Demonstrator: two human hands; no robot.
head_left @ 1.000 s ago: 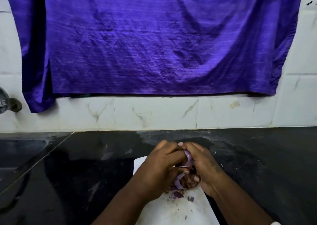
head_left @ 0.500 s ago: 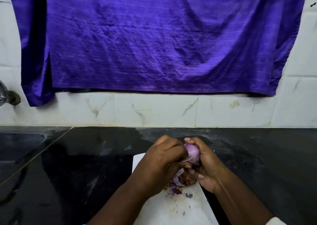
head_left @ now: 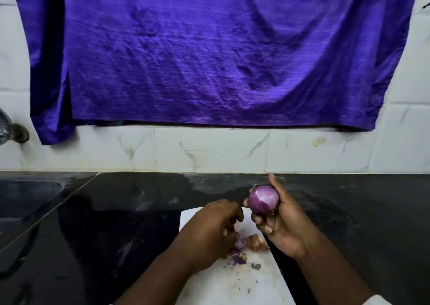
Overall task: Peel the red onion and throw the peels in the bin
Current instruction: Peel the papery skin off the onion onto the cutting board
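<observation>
My right hand (head_left: 281,225) holds the peeled red onion (head_left: 263,199) up above the black counter, its smooth purple skin facing me. My left hand (head_left: 209,232) hangs low over the white cutting board (head_left: 235,286), fingers curled at a small heap of onion peels (head_left: 244,249). Purple scraps and a brown papery piece lie in that heap. Whether the left fingers grip a peel is hidden by the hand. No bin is in view.
The black stone counter (head_left: 116,223) runs left to a sink (head_left: 28,195), with a tap (head_left: 9,128) on the wall above it. A purple cloth (head_left: 209,53) hangs over the white tiled wall behind.
The hands have come apart. My right hand lifted the onion up and to the right, while my left hand dropped onto the peels on the board.
</observation>
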